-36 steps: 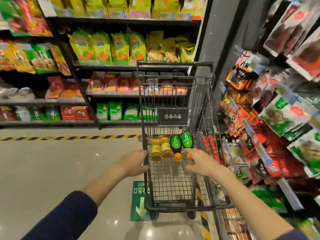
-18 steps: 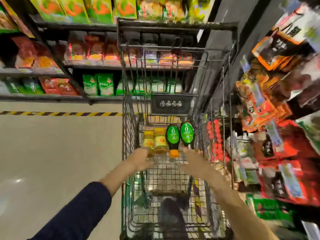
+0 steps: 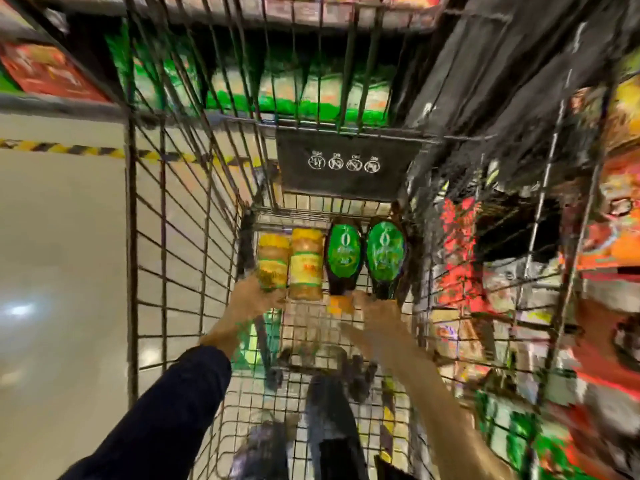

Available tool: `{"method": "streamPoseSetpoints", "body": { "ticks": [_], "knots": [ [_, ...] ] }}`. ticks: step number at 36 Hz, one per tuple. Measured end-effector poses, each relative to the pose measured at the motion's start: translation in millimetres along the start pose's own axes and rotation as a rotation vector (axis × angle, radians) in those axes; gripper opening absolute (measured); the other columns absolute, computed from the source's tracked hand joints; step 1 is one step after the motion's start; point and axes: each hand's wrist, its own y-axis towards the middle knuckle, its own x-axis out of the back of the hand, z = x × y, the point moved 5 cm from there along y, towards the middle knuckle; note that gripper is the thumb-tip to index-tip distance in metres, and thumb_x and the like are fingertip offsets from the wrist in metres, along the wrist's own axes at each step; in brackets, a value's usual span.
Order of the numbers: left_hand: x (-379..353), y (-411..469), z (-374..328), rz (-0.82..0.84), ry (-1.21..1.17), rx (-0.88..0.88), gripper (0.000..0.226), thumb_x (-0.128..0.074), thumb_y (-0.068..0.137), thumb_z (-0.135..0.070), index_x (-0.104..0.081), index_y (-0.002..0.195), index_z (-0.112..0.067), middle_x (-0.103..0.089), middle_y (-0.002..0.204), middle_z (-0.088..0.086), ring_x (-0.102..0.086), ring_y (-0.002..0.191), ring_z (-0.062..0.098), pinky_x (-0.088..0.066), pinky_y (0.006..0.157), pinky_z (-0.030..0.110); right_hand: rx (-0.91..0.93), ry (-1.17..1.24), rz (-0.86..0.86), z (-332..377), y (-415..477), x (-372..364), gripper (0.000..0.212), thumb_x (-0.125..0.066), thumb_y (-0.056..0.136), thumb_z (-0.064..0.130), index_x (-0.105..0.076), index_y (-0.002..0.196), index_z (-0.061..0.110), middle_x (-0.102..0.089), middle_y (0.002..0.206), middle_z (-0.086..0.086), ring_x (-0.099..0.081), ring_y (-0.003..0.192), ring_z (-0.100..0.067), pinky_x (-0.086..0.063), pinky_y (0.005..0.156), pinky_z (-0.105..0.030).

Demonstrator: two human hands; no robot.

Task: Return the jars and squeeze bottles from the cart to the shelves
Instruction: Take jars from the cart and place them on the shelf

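Left jar (image 3: 273, 261), right jar (image 3: 306, 263), left bottle (image 3: 344, 258), right bottle (image 3: 385, 259) in row inside cart (image 3: 166, 237); left hand (image 3: 252, 299) touches left jar's near end; right hand (image 3: 379, 311) at right bottle's cap; grip unclear for both, blurred.

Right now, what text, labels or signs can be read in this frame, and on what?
"0": atop the green label of the left squeeze bottle and the right squeeze bottle; rest blurred.
Black cart sign: four prohibition icons, captions too small.
The left jar and the right jar: labels blurred.
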Motion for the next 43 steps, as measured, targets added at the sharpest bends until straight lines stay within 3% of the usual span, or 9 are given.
{"method": "streamPoseSetpoints", "body": {
  "ticks": [4, 9, 13, 17, 22, 32, 36, 41, 43],
  "knots": [
    [-29.1, 56.2, 48.9, 0.063, -0.134, 0.060, 0.076, -0.076, 0.031, -0.078, -0.067, 0.086, -0.027, -0.073, 0.085, -0.001, -0.072, 0.078, 0.022, -0.059, 0.071, 0.043, -0.100, 0.055, 0.023, -17.1, 20.7, -9.6, 0.047, -0.060, 0.087, 0.027, -0.044, 0.130, 0.019, -0.058, 0.120, -0.008, -0.057, 0.108, -0.027, -0.046, 0.090, -0.037],
    [-12.4, 22.8, 9.2, 0.089, -0.267, 0.095, 0.042, -0.090, 0.057, -0.031, -0.063, 0.082, -0.013, -0.068, 0.083, 0.006, -0.066, 0.090, 0.027, -0.059, 0.072, 0.032, -0.098, 0.069, 0.028, -23.9, 36.2, -26.3, 0.048, -0.061, 0.086, 0.031, -0.044, 0.129, 0.016, -0.055, 0.124, -0.010, -0.054, 0.112, -0.027, -0.045, 0.093, -0.037],
    [-6.6, -4.4, -27.8, 0.200, -0.355, 0.063, 0.032, -0.073, 0.064, 0.013, -0.056, 0.074, -0.012, -0.065, 0.051, -0.009, -0.064, 0.054, 0.000, -0.051, 0.052, 0.012, -0.071, 0.066, 0.068, -16.7, 36.4, -27.5, 0.052, -0.059, 0.087, 0.026, -0.039, 0.133, 0.010, -0.052, 0.128, -0.013, -0.049, 0.120, -0.030, -0.041, 0.095, -0.038],
    [5.1, -6.7, -28.6, 0.180, -0.350, 0.095, 0.028, -0.073, 0.074, 0.003, -0.063, 0.089, -0.017, -0.066, 0.084, -0.005, -0.063, 0.080, 0.011, -0.050, 0.083, 0.028, -0.064, 0.102, 0.087, -12.5, 30.9, -21.3, 0.061, -0.058, 0.090, 0.030, -0.031, 0.143, 0.015, -0.042, 0.144, -0.004, -0.041, 0.132, -0.019, -0.034, 0.100, -0.027],
    [16.4, -27.9, -47.1, 0.165, -0.445, 0.119, 0.029, -0.070, 0.076, 0.004, -0.062, 0.102, -0.005, -0.064, 0.080, -0.004, -0.060, 0.070, 0.003, -0.049, 0.059, 0.014, -0.076, 0.116, 0.109, -3.8, 25.5, -16.6, 0.058, -0.057, 0.091, 0.027, -0.034, 0.142, 0.010, -0.044, 0.143, -0.009, -0.044, 0.129, -0.024, -0.038, 0.101, -0.034],
    [43.4, -99.0, -72.0, 0.129, -0.633, 0.058, 0.029, -0.076, 0.070, -0.003, -0.059, 0.085, -0.020, -0.066, 0.082, -0.008, -0.061, 0.081, 0.004, -0.044, 0.086, 0.022, -0.260, 0.399, 0.033, -3.9, 50.1, -24.7, 0.040, -0.056, 0.090, 0.011, -0.048, 0.126, -0.004, -0.053, 0.128, -0.023, -0.050, 0.120, -0.038, -0.041, 0.103, -0.042],
    [60.8, -132.3, -74.1, 0.138, -0.657, -0.013, 0.034, -0.077, 0.069, -0.008, -0.065, 0.099, -0.018, -0.074, 0.075, -0.012, -0.068, 0.074, -0.004, -0.054, 0.068, 0.011, -0.295, 0.397, -0.006, 4.5, 72.2, -28.4, 0.040, -0.067, 0.085, 0.024, -0.056, 0.116, 0.001, -0.062, 0.111, -0.008, -0.059, 0.105, -0.028, -0.048, 0.093, -0.041],
    [87.7, -166.7, -71.8, 0.155, -0.541, -0.002, 0.074, -0.087, 0.050, -0.047, -0.061, 0.116, -0.028, -0.071, 0.109, -0.003, -0.062, 0.106, 0.012, -0.045, 0.097, 0.036, -0.307, 0.388, -0.031, 17.2, 84.9, -27.2, 0.043, -0.061, 0.090, 0.025, -0.055, 0.115, -0.009, -0.063, 0.113, -0.027, -0.058, 0.106, -0.039, -0.042, 0.053, -0.021],
    [97.8, -178.2, -80.4, 0.168, -0.545, -0.037, 0.065, -0.086, 0.055, -0.046, -0.061, 0.113, -0.032, -0.072, 0.105, -0.007, -0.065, 0.100, 0.006, -0.048, 0.093, 0.033, -0.337, 0.409, -0.054, 17.6, 92.8, -30.7, 0.040, -0.063, 0.088, 0.024, -0.058, 0.112, -0.008, -0.064, 0.111, -0.027, -0.061, 0.100, -0.037, -0.045, 0.065, -0.028]
  ]
}}
